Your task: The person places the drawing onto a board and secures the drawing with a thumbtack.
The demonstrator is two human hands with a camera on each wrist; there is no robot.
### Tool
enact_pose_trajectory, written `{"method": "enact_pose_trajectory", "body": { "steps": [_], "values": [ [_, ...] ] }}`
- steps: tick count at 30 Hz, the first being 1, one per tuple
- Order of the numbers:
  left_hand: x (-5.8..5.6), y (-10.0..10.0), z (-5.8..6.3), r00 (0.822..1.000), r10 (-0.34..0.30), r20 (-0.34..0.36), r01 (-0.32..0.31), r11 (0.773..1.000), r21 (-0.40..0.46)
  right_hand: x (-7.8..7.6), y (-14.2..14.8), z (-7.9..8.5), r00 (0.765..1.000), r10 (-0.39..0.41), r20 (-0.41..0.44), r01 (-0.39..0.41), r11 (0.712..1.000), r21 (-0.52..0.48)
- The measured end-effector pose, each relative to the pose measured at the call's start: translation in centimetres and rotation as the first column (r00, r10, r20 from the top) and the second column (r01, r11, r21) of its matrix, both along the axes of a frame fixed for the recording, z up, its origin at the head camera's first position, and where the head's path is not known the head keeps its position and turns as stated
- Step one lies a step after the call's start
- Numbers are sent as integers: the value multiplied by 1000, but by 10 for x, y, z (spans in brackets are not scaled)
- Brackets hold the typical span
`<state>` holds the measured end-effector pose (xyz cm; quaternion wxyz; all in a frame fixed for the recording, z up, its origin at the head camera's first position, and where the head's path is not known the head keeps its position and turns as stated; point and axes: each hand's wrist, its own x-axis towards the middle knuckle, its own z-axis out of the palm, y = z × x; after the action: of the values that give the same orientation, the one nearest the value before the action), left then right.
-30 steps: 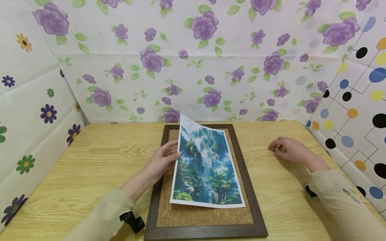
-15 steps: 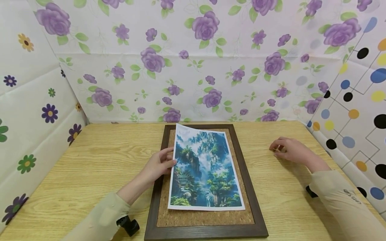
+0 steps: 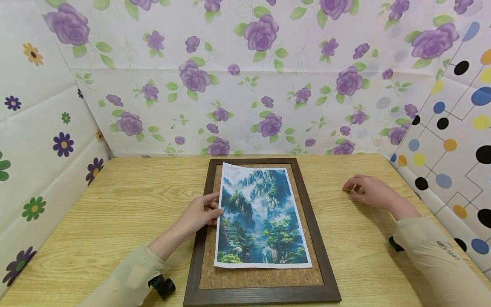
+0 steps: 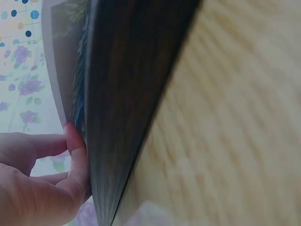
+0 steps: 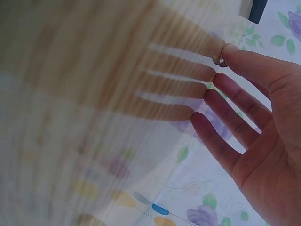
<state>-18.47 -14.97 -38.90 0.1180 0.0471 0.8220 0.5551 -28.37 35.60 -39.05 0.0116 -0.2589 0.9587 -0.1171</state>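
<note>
A paper print of a mountain landscape (image 3: 257, 217) lies over a dark-framed cork board (image 3: 264, 279), a little askew, with its upper left corner lifted. My left hand (image 3: 197, 215) pinches the print's left edge between thumb and fingers; the left wrist view shows these fingers (image 4: 77, 160) beside the board's dark frame (image 4: 127, 94). Off to the right, my right hand (image 3: 370, 192) rests its fingertips on the table. Between its thumb and forefinger is a small gold-coloured thing (image 5: 217, 60), too small to tell its kind.
The wooden table (image 3: 126, 200) bears the board at its middle. Behind it stands a wall covering with purple flowers (image 3: 264, 76). A flower-patterned side wall (image 3: 46, 111) rises on the left, a dotted one (image 3: 452, 128) on the right.
My left hand has moved down and slightly left with the print's left edge. The print now lies flatter on the cork board. My right hand has stayed in place.
</note>
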Motion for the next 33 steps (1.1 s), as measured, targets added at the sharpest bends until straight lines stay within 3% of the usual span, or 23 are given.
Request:
{"method": "enact_pose_trajectory", "body": {
  "steps": [15, 33],
  "values": [
    [-2, -3, 1, 996, -89, -10, 87, 991, -98, 1, -1, 0, 1000, -6, 0, 6, 1000, -3],
    [0, -4, 2, 994, -108, -3, 106, 980, -170, 0, 1, -1, 1000, 11, -3, -11, 1000, 5]
  ]
}}
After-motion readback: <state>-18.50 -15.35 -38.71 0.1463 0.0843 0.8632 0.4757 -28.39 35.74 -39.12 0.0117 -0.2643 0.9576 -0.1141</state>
